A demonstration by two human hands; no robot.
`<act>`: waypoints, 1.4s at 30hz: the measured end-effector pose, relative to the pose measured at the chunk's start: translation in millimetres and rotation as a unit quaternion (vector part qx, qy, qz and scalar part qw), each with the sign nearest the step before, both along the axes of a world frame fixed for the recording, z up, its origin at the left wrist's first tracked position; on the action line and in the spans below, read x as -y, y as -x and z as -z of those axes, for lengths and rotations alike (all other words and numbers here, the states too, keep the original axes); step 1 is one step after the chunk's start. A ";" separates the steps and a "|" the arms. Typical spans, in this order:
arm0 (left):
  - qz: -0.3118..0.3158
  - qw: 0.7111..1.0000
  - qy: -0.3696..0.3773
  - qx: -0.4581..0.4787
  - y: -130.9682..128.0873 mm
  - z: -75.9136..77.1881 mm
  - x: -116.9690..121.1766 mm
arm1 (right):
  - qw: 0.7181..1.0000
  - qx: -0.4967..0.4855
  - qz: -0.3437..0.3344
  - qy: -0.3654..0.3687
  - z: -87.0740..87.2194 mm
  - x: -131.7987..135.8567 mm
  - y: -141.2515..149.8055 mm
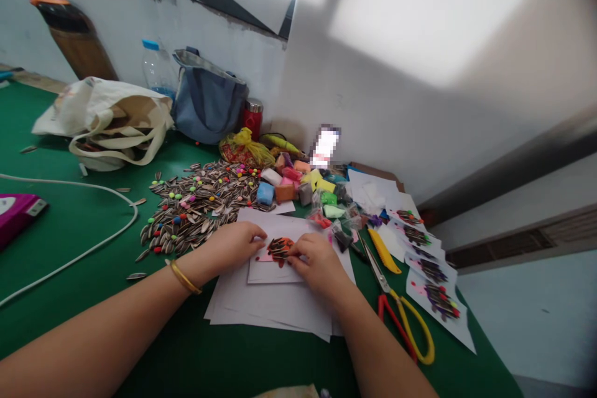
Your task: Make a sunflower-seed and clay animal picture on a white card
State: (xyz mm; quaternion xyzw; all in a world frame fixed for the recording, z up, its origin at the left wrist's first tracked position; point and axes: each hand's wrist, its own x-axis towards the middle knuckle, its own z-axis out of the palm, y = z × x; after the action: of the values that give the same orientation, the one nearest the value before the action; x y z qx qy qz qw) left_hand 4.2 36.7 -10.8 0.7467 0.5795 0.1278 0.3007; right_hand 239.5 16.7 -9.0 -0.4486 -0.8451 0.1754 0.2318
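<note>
A small white sheet (270, 276) lies on a stack of larger white paper (233, 305). On it is an orange clay shape (285, 242) with several dark-striped sunflower seeds stuck into it, and some pink clay beside it. My left hand (240, 247), with a gold bangle at the wrist, rests at the small sheet's left edge, thumb and fingers apart. At the clay's right side, my right hand (319, 261) has its thumb and fingers pinched on what looks like a sunflower seed, mostly hidden by the fingertips.
Loose sunflower seeds (200, 205) with coloured bits lie left of the paper. Clay blocks (285, 191) sit behind it. Scissors (392, 292), a yellow cutter (384, 251) and seed-covered cards (436, 298) are rightward. Bags (209, 99), a bottle (157, 68) and a lit phone (325, 146) stand behind.
</note>
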 end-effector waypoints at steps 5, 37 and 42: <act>-0.009 1.000 0.007 0.011 -0.4 -1.6 0.0 | 0.996 0.064 -0.012 -0.055 2.9 1.3 1.3; 0.019 0.999 -0.008 -0.048 -0.8 -0.1 0.2 | 0.995 0.073 -0.003 -0.062 2.0 4.6 4.7; 0.016 0.999 -0.006 -0.046 -0.7 0.3 0.4 | 0.995 0.077 -0.010 -0.062 4.8 3.4 4.5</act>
State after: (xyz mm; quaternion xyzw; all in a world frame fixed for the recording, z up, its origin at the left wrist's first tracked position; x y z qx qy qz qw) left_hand 4.9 36.3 -11.0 0.7628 0.5797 0.0916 0.2715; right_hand 235.0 13.3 -13.8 -0.4375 -0.8740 0.0897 0.1913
